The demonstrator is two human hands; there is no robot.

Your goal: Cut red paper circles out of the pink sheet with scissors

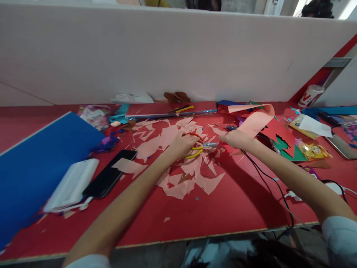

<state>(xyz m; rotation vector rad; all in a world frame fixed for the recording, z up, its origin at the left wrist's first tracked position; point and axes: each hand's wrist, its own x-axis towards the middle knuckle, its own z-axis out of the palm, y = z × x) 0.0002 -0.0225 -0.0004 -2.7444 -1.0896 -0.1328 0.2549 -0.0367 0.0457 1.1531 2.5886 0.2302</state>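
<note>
Near edge: A bare band of the red surface ran along the near edge, the widest open room for the forearms. A black cable crossed it toward the right.
Left end: A black phone and a white pack lay just beside a blue board, crowding that end.
Left hand: The left hand was closed on the yellow-handled scissors at mid-surface, blades pointing right.
Right hand: The right hand pinched the pink paper strip, which curled toward the far right corner.
Cut: A clean cut seemed to call for a taut strip fed squarely into the blades, fingertips clear.
Scraps: Pink offcuts littered the middle and could snag the blades.
Far edge: A white partition closed off the far edge.
</note>
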